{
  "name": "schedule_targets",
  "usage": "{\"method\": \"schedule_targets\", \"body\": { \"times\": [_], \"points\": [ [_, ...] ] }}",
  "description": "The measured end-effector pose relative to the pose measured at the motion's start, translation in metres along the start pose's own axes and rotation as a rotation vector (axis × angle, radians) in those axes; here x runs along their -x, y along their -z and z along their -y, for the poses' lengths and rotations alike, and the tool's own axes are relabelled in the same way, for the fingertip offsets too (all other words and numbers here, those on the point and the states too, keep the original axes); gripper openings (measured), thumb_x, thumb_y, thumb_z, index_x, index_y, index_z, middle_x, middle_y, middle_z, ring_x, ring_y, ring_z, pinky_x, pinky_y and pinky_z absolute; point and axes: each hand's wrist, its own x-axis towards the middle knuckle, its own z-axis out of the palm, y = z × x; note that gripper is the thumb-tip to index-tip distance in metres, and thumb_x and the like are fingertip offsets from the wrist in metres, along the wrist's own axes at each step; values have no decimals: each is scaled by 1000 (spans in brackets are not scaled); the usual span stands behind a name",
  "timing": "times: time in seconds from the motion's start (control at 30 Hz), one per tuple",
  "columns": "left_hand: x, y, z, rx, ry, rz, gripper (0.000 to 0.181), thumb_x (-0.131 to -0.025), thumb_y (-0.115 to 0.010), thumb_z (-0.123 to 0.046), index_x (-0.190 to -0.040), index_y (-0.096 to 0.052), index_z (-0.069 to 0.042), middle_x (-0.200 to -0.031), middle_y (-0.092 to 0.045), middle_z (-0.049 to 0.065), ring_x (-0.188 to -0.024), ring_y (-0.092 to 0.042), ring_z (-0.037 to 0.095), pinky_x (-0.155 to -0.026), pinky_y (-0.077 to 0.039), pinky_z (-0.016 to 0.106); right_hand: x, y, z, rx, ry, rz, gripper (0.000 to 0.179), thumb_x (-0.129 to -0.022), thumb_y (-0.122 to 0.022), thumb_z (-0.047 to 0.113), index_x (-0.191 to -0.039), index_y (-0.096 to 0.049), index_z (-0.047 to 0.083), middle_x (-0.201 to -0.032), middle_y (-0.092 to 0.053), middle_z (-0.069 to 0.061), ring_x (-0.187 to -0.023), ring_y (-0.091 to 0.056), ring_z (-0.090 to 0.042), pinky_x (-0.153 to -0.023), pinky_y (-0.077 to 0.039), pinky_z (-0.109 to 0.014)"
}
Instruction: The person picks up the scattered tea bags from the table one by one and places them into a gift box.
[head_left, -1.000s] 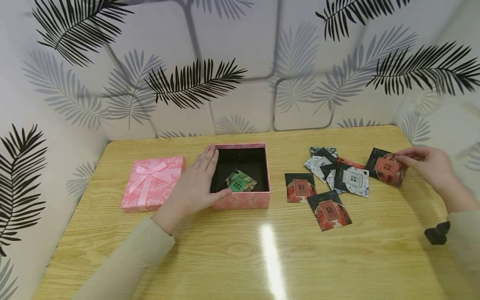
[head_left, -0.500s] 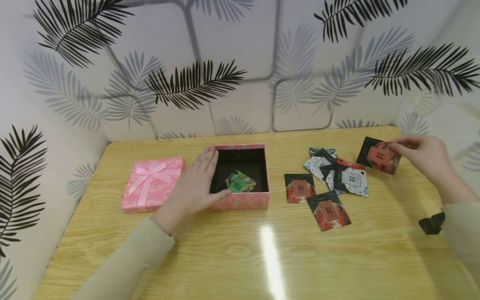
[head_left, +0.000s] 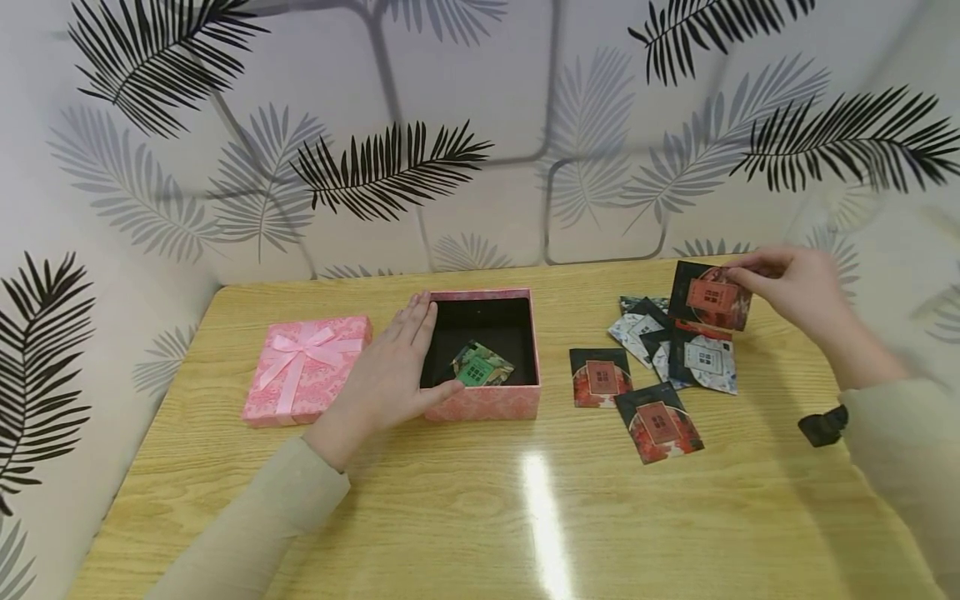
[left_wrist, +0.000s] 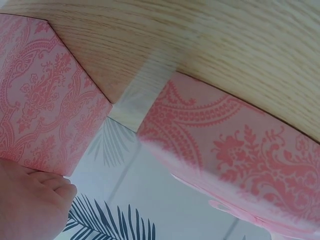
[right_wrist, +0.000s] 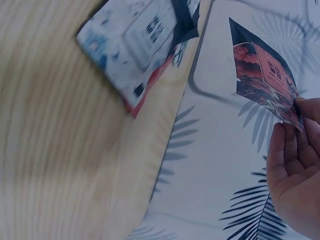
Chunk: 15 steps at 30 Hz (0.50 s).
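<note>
My left hand (head_left: 393, 367) rests along the left side of an uncovered pink patterned box (head_left: 483, 403), fingers straight at its rim and thumb near the front edge. Inside the black interior lies a green sachet (head_left: 482, 364). With thumb and fingers, my right hand (head_left: 798, 287) pinches a red and black sachet (head_left: 711, 297) by its right edge. In the right wrist view that red and black sachet (right_wrist: 262, 75) is off the table, tilted. Below it, a heap of white, blue and black sachets (head_left: 705, 358) lies on the table.
Left of the box sits its pink lid (head_left: 307, 367) with a ribbon bow. Two red and black sachets, one beside the box (head_left: 602, 377) and one nearer the front (head_left: 660, 422), lie flat on the wooden table (head_left: 420, 500). A leaf-patterned wall covering (head_left: 480, 167) stands behind.
My right hand has lifted the red and black sachet and carried it left, from right of the heap to over its back part. The left hand and box stay put.
</note>
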Motion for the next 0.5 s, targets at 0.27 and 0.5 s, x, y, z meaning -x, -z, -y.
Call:
{"method": "schedule_targets", "body": {
  "times": [0.27, 0.5],
  "points": [
    [0, -1, 0, 0, 4, 1, 109, -97, -60, -68, -168, -17, 2, -179, -12, 18, -167, -13, 34, -134, -22, 49, -12, -16, 28, -58, 30, 8, 36, -104, -69, 31, -121, -77, -1, -77, -57, 41, -73, -57, 15, -65, -45, -11],
    [0, 0, -1, 14, 16, 7, 109, -97, -59, -69, -169, -16, 1, -179, -11, 16, -167, -13, 34, -134, -22, 50, -23, -29, 55, -119, 41, 26, 34, -105, -68, 29, -120, -77, 1, -76, -61, 36, -74, -58, 9, -65, -45, -16]
  ]
}}
